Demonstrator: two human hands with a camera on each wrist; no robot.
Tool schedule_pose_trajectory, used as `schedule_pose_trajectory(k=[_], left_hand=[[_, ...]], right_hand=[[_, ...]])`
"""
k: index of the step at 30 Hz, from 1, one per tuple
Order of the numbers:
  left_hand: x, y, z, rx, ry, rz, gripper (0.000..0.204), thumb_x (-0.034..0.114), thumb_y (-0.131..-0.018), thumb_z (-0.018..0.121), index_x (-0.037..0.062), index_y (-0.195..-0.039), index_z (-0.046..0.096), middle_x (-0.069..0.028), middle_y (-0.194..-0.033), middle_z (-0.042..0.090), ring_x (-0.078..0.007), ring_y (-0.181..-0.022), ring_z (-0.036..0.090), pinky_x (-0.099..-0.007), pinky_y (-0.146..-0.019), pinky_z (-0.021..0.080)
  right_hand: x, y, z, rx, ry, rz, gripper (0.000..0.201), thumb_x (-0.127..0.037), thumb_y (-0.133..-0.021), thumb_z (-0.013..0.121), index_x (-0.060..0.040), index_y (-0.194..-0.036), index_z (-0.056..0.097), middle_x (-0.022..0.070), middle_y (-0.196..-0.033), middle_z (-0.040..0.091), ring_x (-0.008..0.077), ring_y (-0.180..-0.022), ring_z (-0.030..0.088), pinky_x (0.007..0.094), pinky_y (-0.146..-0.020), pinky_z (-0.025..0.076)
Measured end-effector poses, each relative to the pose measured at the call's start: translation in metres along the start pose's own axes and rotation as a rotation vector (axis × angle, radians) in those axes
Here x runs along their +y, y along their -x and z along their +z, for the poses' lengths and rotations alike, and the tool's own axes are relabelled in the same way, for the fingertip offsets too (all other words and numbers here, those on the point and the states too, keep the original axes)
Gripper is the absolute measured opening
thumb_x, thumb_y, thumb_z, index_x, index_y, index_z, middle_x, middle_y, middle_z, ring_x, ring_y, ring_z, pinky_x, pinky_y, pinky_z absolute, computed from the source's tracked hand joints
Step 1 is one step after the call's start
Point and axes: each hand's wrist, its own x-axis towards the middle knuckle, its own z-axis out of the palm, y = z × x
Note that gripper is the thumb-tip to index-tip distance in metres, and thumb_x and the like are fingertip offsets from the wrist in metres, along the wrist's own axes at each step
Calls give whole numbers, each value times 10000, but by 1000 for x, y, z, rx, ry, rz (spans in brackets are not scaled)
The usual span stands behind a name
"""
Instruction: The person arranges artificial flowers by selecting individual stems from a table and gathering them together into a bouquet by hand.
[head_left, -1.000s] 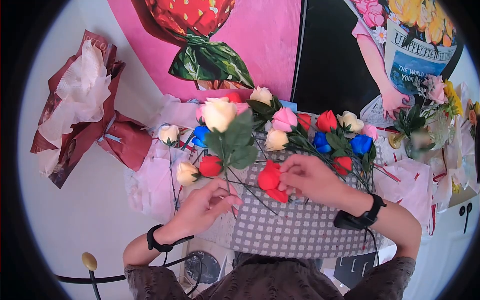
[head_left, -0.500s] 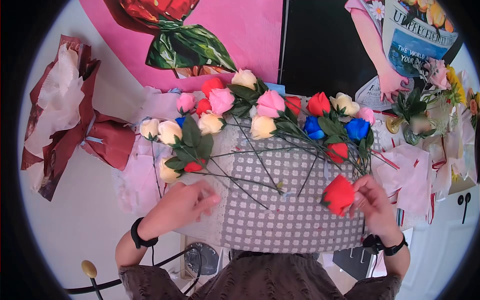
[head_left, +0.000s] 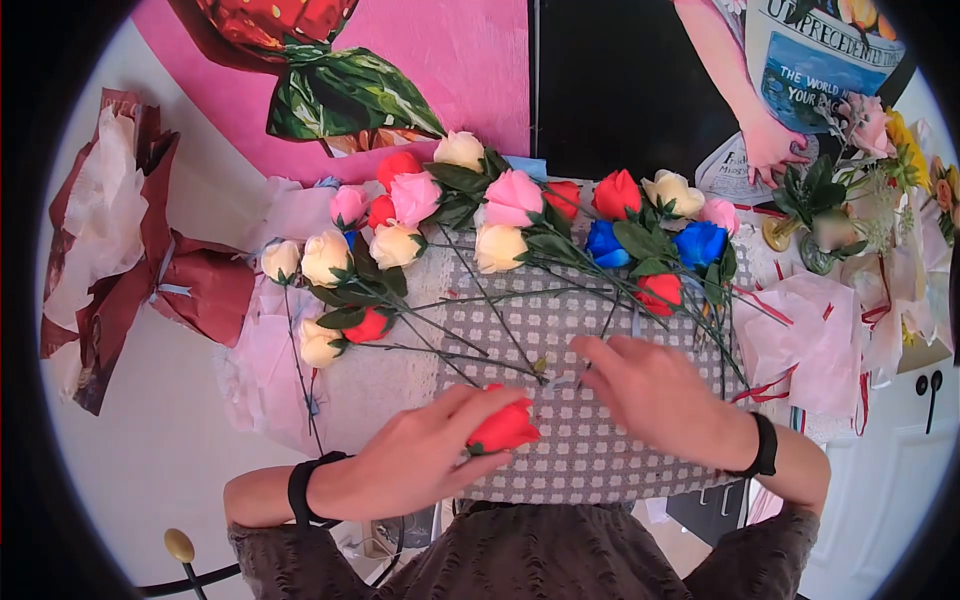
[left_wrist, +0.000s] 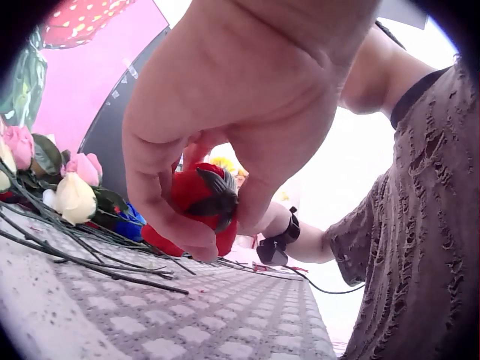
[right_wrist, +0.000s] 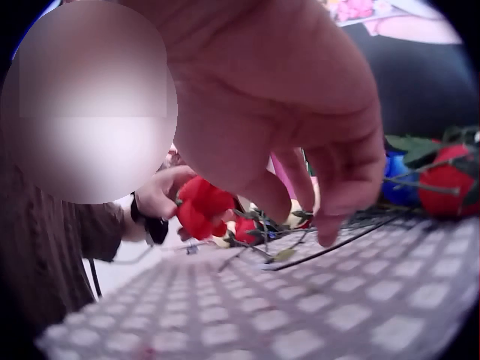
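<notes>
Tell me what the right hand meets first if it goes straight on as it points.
Probably the thin dark-green flower stem lying on the grey-and-white checked cloth, close by the fingertips of the right hand; depth is unclear, so they may already touch.

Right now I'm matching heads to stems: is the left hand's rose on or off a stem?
Off, it seems: the red rose in the left hand shows green sepals but no stem, in the left wrist view.

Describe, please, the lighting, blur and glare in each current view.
Head: dark rounded border, checked cloth fairly clear; left wrist: white glare washes out the background beside the brown clothing; right wrist: a blurred oval hides the upper left, and the held red rose looks soft.
</notes>
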Motion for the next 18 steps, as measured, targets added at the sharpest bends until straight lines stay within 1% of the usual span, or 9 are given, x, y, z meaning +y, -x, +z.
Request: schedule_pose_trajectory(k=[1,3,6,11,13,14,16,17,18], left_hand=[[-1,-1,-4,-22,32,-47,575,217,-831,720,101,-1323,445,-177,-1123,570,-338,-921,643,-364,-723,569],[-6,1,-5,-41,63,-93,563,220,-837,707,97,-1317,438,-181,-1122,566,-358,-903,640,-375,-715,571],[-15,4,-3,30,128,-45,568,244,-835,719,64,-1293,436,-183,-1166,561,-359,-971,626,-379,-765,557],[-27,21,-18,-12,234,-247,610,229,-809,753,59,-1291,419,-164,-1207,571,-325,-1066,604,-374,-876,499],[-32,28,-24,-14,212,-273,621,232,-807,754,62,-1298,413,-161,-1212,568,-324,-1071,600,-373,-879,498],[-33,29,-27,-24,191,-279,632,235,-805,756,64,-1305,407,-158,-1218,564,-323,-1077,596,-372,-882,496],[-38,30,-25,-28,158,-253,655,238,-809,750,72,-1327,385,-157,-1231,552,-331,-1083,588,-379,-890,494],[-40,30,-24,-53,122,-237,660,242,-813,746,74,-1334,377,-158,-1232,547,-336,-1082,586,-383,-894,491],[-40,30,-24,-79,84,-221,664,247,-817,741,76,-1340,370,-160,-1232,542,-341,-1080,584,-387,-898,489]], right_hand=[[8,-3,1,65,379,-17,185,-128,-874,594,-28,-1014,526,169,-864,617,367,-783,645,426,-615,528],[18,-7,2,43,364,-28,172,-162,-876,593,-28,-973,546,159,-836,607,361,-765,642,436,-619,529],[17,-2,-9,9,333,-12,159,-178,-871,599,-26,-908,568,149,-811,600,352,-749,641,450,-621,526],[0,35,-30,52,160,95,94,-73,-837,633,-16,-885,577,138,-808,612,310,-703,648,410,-596,519],[-3,46,-30,134,-237,315,101,19,-802,648,-3,-881,588,132,-794,617,276,-632,628,351,-569,506],[3,46,-28,128,-238,305,101,19,-802,648,-3,-881,588,132,-794,617,276,-632,628,351,-569,506],[16,44,-21,411,-107,218,128,64,-785,653,-1,-880,600,129,-782,621,245,-570,595,303,-548,488],[16,38,-27,399,46,212,91,33,-790,645,-1,-856,593,131,-778,609,267,-635,621,334,-553,502],[20,35,-29,397,42,203,91,33,-790,645,-1,-856,593,131,-778,609,267,-635,621,334,-553,502]])
